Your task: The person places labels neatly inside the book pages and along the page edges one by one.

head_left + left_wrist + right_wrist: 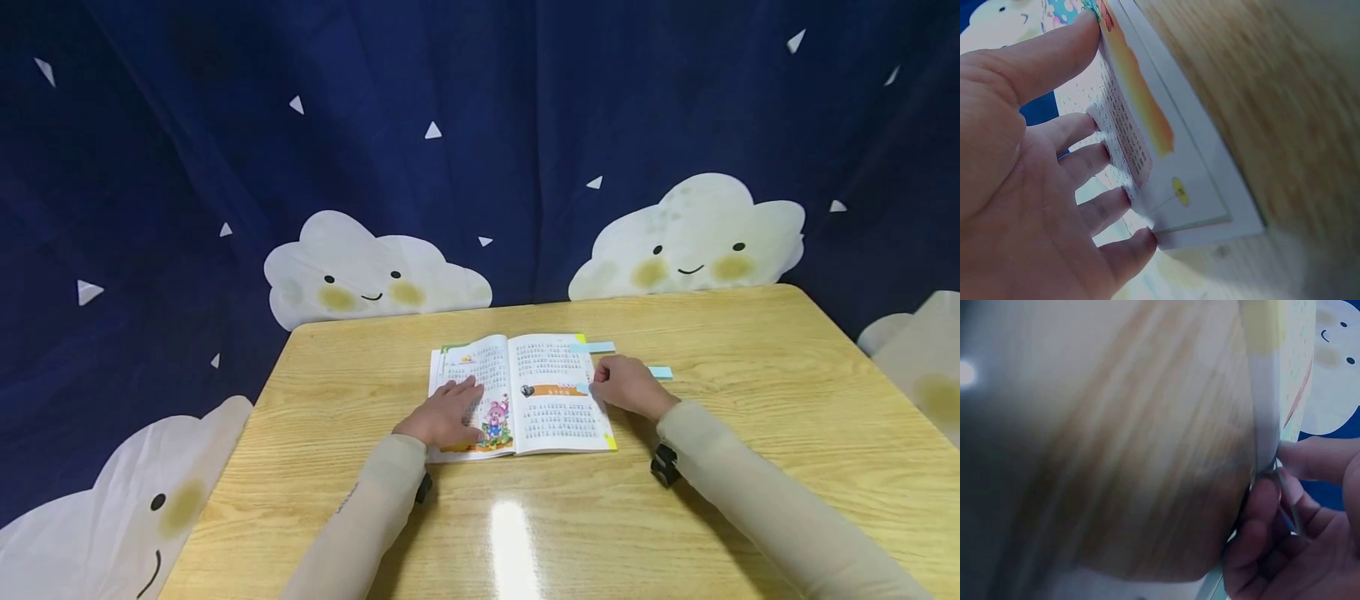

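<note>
An open book [555,425] with printed text and a pink cartoon animal on its left page lies on the table. My left hand [450,412] rests on the left page, fingers spread; in the left wrist view the fingertips [1141,240] touch the paper. At the book's right edge, my right hand [630,386] pinches a light blue sticky strip [582,388], its inner end on the page beside the orange heading. In the right wrist view this thin strip [1292,509] runs between thumb and curled fingers. Another blue sticky strip [600,347] sticks out from the upper right page edge.
One more light blue strip [660,372] lies on the wooden table [337,383], just beyond the right hand. A dark blue curtain [510,150] with smiling clouds hangs behind the table. Dark wrist devices [664,464] are worn at the sleeves.
</note>
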Demonstrator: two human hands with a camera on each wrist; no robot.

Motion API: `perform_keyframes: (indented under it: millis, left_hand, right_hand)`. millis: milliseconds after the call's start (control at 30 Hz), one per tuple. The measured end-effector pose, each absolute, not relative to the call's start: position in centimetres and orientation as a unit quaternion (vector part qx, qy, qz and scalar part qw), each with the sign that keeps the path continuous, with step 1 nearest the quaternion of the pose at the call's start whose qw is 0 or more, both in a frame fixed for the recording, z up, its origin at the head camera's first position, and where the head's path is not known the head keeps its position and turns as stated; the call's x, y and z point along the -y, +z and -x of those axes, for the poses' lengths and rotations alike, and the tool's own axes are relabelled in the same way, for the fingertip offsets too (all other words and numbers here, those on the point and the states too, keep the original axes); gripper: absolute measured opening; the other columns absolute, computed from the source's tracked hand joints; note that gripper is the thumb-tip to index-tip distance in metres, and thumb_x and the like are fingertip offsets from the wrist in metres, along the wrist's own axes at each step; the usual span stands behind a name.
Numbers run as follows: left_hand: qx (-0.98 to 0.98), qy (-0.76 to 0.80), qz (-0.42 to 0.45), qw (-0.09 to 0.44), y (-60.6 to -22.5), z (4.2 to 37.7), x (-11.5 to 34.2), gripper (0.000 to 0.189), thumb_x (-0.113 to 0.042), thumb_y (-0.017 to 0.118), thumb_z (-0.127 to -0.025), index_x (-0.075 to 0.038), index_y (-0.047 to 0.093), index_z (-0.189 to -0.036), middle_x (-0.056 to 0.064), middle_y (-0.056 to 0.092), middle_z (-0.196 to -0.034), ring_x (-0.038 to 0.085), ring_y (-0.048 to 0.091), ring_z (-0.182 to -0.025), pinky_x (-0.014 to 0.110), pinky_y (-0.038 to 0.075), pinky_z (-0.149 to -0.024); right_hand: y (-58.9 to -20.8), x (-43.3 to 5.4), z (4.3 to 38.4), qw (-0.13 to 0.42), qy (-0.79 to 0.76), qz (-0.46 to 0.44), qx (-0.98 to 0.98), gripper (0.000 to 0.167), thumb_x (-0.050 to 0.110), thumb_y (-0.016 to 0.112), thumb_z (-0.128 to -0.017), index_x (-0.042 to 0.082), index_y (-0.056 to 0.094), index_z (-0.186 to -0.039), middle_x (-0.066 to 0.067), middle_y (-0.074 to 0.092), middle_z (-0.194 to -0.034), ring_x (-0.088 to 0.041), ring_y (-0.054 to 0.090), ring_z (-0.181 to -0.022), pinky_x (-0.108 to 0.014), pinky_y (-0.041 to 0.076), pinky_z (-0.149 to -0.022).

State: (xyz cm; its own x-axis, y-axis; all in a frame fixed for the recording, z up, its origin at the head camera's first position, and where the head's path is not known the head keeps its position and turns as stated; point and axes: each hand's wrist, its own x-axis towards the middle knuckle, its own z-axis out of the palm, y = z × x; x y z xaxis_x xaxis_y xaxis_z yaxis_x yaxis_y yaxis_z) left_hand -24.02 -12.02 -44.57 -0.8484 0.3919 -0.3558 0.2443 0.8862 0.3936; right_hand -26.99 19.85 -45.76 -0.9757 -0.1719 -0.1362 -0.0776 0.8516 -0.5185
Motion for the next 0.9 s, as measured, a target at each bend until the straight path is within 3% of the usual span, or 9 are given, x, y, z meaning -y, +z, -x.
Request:
perform_keyframes:
  millis: [433,767,900]
  left_hand:
    - [-0.946,0.171,-0.164,0.219,-44.73,24.2,12.05,0.078,-0.035,0.069,-0.093,-0.022,0.029,-0.158,-0.002,0.016,-0.169,0.033,0.012,-0.157,0.052,0.022,-0.125]
    - [-0.946,0.172,-0.168,0.219,-44.49,24.27,12.05,0.078,-0.035,0.069,-0.093,-0.021,0.028,-0.158,-0.002,0.015,-0.169,0.033,0.011,-0.156,0.053,0.021,-0.126]
    - [-0.945,0.174,-0.168,0.22,-44.65,24.29,12.05,0.078,-0.034,0.069,-0.092,-0.021,0.029,-0.158,-0.002,0.016,-0.169,0.034,0.011,-0.156,0.053,0.021,-0.126]
  right_hand:
    - [-46.12,-20.55,27.63,0.064,-0.287,0.121,-0.948,0.008,0.012,0.068,-0.091,0.01,0.067,-0.083,-0.003,0.062,-0.081,-0.016,0.052,-0.076,-0.027,0.04,-0.069]
    - [-46.2,-20.49,27.98,0.064,-0.27,0.145,-0.95,0.011,0.011,0.069,-0.089,0.013,0.066,-0.079,-0.001,0.06,-0.078,-0.015,0.051,-0.075,-0.027,0.04,-0.069]
    - [-46.37,-20.32,27.9,0.037,-0.231,0.172,-0.957,0.013,0.01,0.069,-0.087,0.014,0.065,-0.076,0.0,0.059,-0.074,-0.015,0.05,-0.073,-0.028,0.039,-0.068]
